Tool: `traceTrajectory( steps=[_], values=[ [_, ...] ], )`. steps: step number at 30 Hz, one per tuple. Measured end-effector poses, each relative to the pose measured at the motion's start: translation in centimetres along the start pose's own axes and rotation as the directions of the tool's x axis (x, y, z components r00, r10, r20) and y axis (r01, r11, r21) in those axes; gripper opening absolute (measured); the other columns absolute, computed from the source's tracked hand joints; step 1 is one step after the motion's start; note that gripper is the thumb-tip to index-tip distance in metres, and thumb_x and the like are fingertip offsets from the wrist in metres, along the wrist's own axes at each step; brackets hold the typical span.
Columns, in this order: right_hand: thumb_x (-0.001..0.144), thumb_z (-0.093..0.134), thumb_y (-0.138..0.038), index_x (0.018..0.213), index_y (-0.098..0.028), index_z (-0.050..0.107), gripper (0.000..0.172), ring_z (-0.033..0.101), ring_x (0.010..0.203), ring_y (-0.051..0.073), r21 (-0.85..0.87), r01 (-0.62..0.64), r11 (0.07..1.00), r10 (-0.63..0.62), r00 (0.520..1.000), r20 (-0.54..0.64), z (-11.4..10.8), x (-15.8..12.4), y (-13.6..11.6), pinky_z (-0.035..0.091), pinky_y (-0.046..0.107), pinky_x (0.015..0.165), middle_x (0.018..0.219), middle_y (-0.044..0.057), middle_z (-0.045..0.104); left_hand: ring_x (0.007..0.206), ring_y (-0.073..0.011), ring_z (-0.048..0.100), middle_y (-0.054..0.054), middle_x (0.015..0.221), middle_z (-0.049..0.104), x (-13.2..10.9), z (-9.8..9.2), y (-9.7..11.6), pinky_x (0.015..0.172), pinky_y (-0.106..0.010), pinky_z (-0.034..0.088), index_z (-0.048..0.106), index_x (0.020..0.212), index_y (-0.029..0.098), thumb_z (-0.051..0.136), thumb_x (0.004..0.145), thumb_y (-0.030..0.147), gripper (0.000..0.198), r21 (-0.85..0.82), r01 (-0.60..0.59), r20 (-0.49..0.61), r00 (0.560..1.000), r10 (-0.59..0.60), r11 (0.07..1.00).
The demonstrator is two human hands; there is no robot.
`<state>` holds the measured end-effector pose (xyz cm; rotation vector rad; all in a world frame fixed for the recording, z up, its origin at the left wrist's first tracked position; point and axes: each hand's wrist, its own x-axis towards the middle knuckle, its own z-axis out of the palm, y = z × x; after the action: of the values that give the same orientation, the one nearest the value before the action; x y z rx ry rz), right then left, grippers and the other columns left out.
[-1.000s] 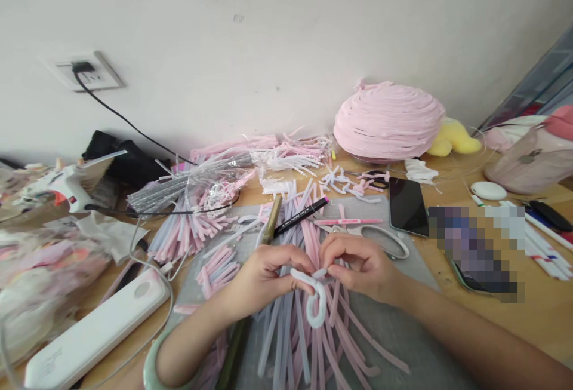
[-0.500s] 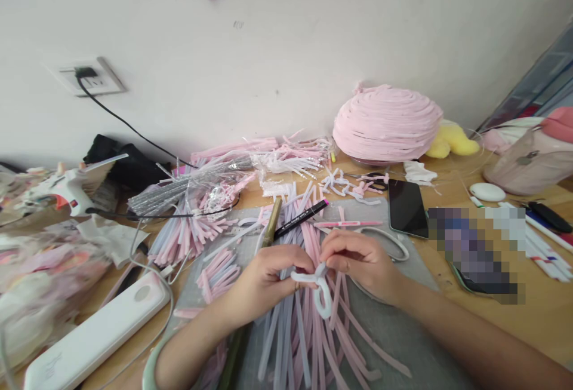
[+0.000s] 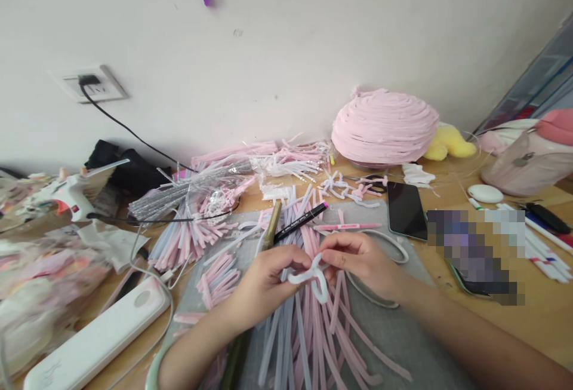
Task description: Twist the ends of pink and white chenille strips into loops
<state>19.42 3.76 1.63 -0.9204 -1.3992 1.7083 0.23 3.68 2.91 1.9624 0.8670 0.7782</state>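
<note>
Between my two hands is a pale blue-white pipe cleaner (image 3: pixel 319 287), bent into loops with a short end sticking up. My left hand (image 3: pixel 280 273) pinches its left loop. Fingers of my right hand (image 3: pixel 353 258) close on the upper end near the twist; some fingertips are hidden behind it. Below and behind the hands, long pink and pale blue pipe cleaners (image 3: pixel 316 342) lie fanned over a grey mat (image 3: pixel 385 342). A black marker (image 3: pixel 299 223) and an olive-green stick (image 3: pixel 271 226) rest just beyond my left hand.
Scissors (image 3: pixel 396 245) lie partly under my right hand. At right are a phone (image 3: pixel 406 211) and several white pens (image 3: pixel 532 246). A white power bank (image 3: pixel 98 336) and glue gun (image 3: pixel 74 196) sit left. A large pink wound bundle (image 3: pixel 385 127) stands by the wall.
The looped pipe cleaner has turned a little in my fingers, its lower loop now higher and tilted. My right fingers have shifted slightly around the upper end. The view has tipped slightly upward.
</note>
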Motion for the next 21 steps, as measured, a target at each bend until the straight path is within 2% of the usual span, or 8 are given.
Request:
traceTrajectory(
  steps=[4, 6, 9, 12, 14, 17, 19, 21],
  values=[
    [0.074, 0.06, -0.035, 0.075, -0.015, 0.06, 0.02, 0.057, 0.058, 0.009, -0.005, 0.032, 0.999, -0.032, 0.967, -0.254, 0.0, 0.5, -0.3, 0.046, 0.022, 0.059, 0.065, -0.002, 0.058, 0.062, -0.0119, 0.055, 0.001, 0.068, 0.059, 0.7, 0.5, -0.4, 0.063, -0.023, 0.044, 0.051, 0.083, 0.017, 0.051, 0.079, 0.029, 0.012, -0.243, 0.277, -0.129, 0.941, -0.314, 0.929],
    [0.073, 0.06, -0.036, 0.074, -0.015, 0.058, 0.021, 0.056, 0.057, 0.009, 0.006, 0.04, 0.999, -0.036, 0.936, -0.35, 0.1, 0.6, -0.2, 0.046, 0.021, 0.06, 0.064, -0.002, 0.057, 0.059, -0.0119, 0.056, 0.002, 0.068, 0.058, 0.9, 0.6, -0.5, 0.064, -0.026, 0.045, 0.047, 0.084, 0.018, 0.048, 0.079, 0.027, 0.01, -0.404, 0.329, -0.137, 0.9, -0.413, 0.853],
    [0.071, 0.061, -0.037, 0.073, -0.015, 0.058, 0.023, 0.056, 0.057, 0.008, 0.073, 0.045, 0.996, -0.016, 0.931, -0.364, 0.3, 0.7, 0.1, 0.046, 0.022, 0.059, 0.067, -0.002, 0.057, 0.061, -0.0116, 0.058, 0.002, 0.076, 0.06, 0.9, 0.5, -0.4, 0.066, -0.026, 0.045, 0.045, 0.085, 0.019, 0.049, 0.075, 0.019, 0.01, -0.581, 0.308, -0.066, 0.905, -0.421, 0.753],
    [0.069, 0.061, -0.038, 0.07, -0.015, 0.056, 0.024, 0.055, 0.055, 0.008, 0.203, 0.058, 0.977, 0.025, 0.924, -0.382, 0.4, 1.0, 0.5, 0.046, 0.023, 0.056, 0.071, -0.001, 0.059, 0.06, -0.0104, 0.057, 0.002, 0.07, 0.057, 0.7, 0.1, -0.2, 0.063, -0.023, 0.042, 0.049, 0.079, 0.017, 0.05, 0.074, 0.017, 0.005, -0.675, 0.303, 0.042, 0.926, -0.374, 0.673],
    [0.068, 0.061, -0.037, 0.069, -0.015, 0.055, 0.023, 0.054, 0.053, 0.008, 0.268, 0.078, 0.96, 0.045, 0.905, -0.423, 0.2, 1.2, 0.7, 0.046, 0.023, 0.054, 0.071, 0.0, 0.06, 0.056, -0.0084, 0.054, 0.003, 0.065, 0.054, 0.7, -0.1, 0.0, 0.059, -0.021, 0.041, 0.051, 0.074, 0.016, 0.052, 0.074, 0.02, 0.005, -0.697, 0.306, 0.031, 0.917, -0.398, 0.649],
    [0.067, 0.06, -0.033, 0.066, -0.016, 0.052, 0.019, 0.053, 0.051, 0.008, 0.276, 0.15, 0.949, 0.011, 0.863, -0.506, -0.7, 1.5, 0.7, 0.045, 0.022, 0.052, 0.064, -0.002, 0.057, 0.056, -0.0075, 0.051, 0.003, 0.063, 0.056, 0.8, -0.9, -0.1, 0.06, -0.019, 0.039, 0.054, 0.075, 0.015, 0.056, 0.073, 0.021, 0.007, -0.639, 0.322, -0.083, 0.874, -0.478, 0.699],
    [0.069, 0.056, -0.032, 0.065, -0.017, 0.049, 0.017, 0.052, 0.051, 0.008, 0.219, 0.219, 0.951, -0.056, 0.817, -0.574, -1.8, 1.7, 0.7, 0.044, 0.023, 0.051, 0.063, -0.002, 0.056, 0.059, -0.009, 0.052, 0.001, 0.061, 0.059, 0.4, -1.6, -0.4, 0.061, -0.02, 0.039, 0.058, 0.081, 0.015, 0.054, 0.074, 0.022, 0.011, -0.561, 0.367, -0.12, 0.851, -0.511, 0.742],
    [0.071, 0.051, -0.032, 0.066, -0.017, 0.048, 0.016, 0.053, 0.051, 0.011, 0.071, 0.182, 0.981, -0.107, 0.804, -0.584, -2.8, 1.8, 0.7, 0.045, 0.025, 0.052, 0.061, -0.002, 0.055, 0.058, -0.0101, 0.053, 0.0, 0.062, 0.061, -0.3, -2.1, -1.0, 0.059, -0.021, 0.04, 0.059, 0.089, 0.014, 0.053, 0.074, 0.025, 0.02, -0.502, 0.418, -0.112, 0.837, -0.536, 0.757]
  ],
)
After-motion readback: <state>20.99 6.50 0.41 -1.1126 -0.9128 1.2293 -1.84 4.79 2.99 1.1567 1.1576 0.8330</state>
